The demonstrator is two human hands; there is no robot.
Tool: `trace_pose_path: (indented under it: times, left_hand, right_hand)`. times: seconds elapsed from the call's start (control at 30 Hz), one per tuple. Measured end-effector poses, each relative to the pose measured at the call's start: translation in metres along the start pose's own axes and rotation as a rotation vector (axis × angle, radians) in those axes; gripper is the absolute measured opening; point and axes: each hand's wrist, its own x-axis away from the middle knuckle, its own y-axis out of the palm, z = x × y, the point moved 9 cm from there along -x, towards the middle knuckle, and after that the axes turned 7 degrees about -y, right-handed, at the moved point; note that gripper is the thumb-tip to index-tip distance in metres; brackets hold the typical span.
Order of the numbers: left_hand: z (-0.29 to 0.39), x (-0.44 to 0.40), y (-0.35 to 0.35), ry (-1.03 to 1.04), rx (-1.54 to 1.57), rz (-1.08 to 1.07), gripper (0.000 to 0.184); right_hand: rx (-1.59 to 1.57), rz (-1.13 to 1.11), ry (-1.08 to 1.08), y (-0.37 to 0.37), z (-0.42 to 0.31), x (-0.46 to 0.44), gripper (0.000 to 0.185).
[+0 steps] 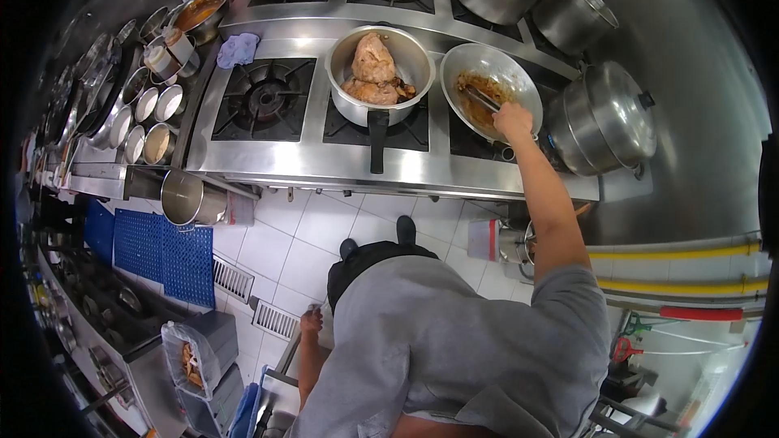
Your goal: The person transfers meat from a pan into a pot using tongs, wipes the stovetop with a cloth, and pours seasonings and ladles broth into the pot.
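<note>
One view, head cam, looking down past your grey shirt (471,308) at the range (284,164). Your right hand (513,122) was closed around the near end of a metal utensil (484,99), fingers narrow, no gap showing. The utensil's long axis ran forward and to the left from your knuckles, sloping down into the steel pan (527,81), far tip in or right at the browned food (477,116). Key relation: the food lay left of your fingers, low in the pan, and your hand sat over the pan's near right side. The pan stood on the front row of the range, between the pot (336,89) on its left, with the meat (373,61) in it, and the big lidded pot (604,118) on its right. The pot's black handle (378,142) pointed back at you, clear of your right arm.

Your right hand was by far the nearer one. Your left hand (311,320) hung low by your left side, well apart from the range; fingers looked curled, but I couldn't tell if they held anything.

Hard to make out: whether the utensil was tongs or a spoon, since your hand covered its grip and the tip merged with the food. The burner under the pan was mostly hidden, so no read on flame. Frame edges were black and warped.
</note>
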Motion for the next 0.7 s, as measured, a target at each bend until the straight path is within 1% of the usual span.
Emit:
trace_pose_path:
  times: [0.03, 0.07, 0.1, 0.13, 0.17, 0.23, 0.27, 0.33, 0.37, 0.4, 0.47, 0.53, 0.57, 0.6, 0.67, 0.7]
  left_hand:
    - [0.0, 0.008, 0.003, 0.081, -0.039, -0.032, 0.017]
    - [-0.014, -0.004, -0.004, 0.083, -0.04, -0.032, 0.017]
    - [-0.036, -0.025, -0.002, 0.0, 0.113, -0.174, 0.016]
    - [-0.039, -0.026, 0.009, -0.083, 0.268, -0.314, 0.015]
    - [-0.042, -0.026, 0.011, -0.078, 0.274, -0.313, 0.015]
    - [-0.025, -0.016, 0.0, 0.273, -0.188, -0.03, 0.019]
    - [-0.026, -0.019, 0.0, 0.271, -0.178, -0.027, 0.019]
    - [-0.045, -0.03, 0.0, 0.014, 0.228, -0.137, 0.025]
    - [-0.047, -0.032, 0.0, 0.009, 0.235, -0.134, 0.025]
    - [-0.047, -0.035, -0.001, 0.007, 0.206, -0.127, 0.026]
    - [-0.048, -0.04, 0.002, 0.002, 0.176, -0.117, 0.027]
    - [-0.05, -0.043, 0.001, -0.017, 0.24, -0.064, 0.025]
    - [-0.044, -0.04, 0.001, -0.016, 0.232, -0.062, 0.025]
    - [-0.04, -0.036, 0.002, -0.046, 0.16, -0.074, 0.022]
    - [-0.026, -0.028, 0.004, -0.073, 0.075, -0.088, 0.02]
    - [-0.016, -0.028, 0.004, -0.002, 0.024, -0.1, 0.018]
  right_hand:
    - [-0.012, -0.003, 0.008, 0.001, 0.002, -0.001, 0.037]
    - [-0.012, -0.002, 0.009, 0.002, 0.005, -0.002, 0.037]
    - [0.002, 0.033, -0.004, 0.0, 0.006, -0.003, 0.035]
    - [0.017, 0.069, -0.02, -0.005, 0.004, -0.002, 0.034]
    - [0.017, 0.074, -0.025, -0.009, 0.005, -0.001, 0.034]
    - [-0.06, 0.096, 0.025, -0.021, 0.011, 0.009, 0.036]
    - [-0.056, 0.097, 0.014, -0.033, 0.007, 0.019, 0.036]
    - [-0.122, 0.134, 0.062, -0.059, 0.007, 0.041, 0.04]
    - [-0.106, 0.176, 0.044, -0.068, 0.006, 0.047, 0.041]
    - [-0.104, 0.174, 0.037, -0.072, 0.002, 0.055, 0.041]
    - [-0.197, 0.308, -0.022, -0.097, -0.012, 0.081, 0.041]
    - [-0.198, 0.305, -0.041, -0.106, -0.033, 0.104, 0.04]
    - [-0.256, 0.353, -0.121, -0.108, -0.047, 0.113, 0.04]
    - [-0.314, 0.402, -0.197, -0.111, -0.061, 0.12, 0.04]
    - [-0.228, 0.466, -0.258, -0.078, -0.085, 0.114, 0.039]
    - [-0.166, 0.35, -0.278, -0.051, -0.095, 0.104, 0.04]
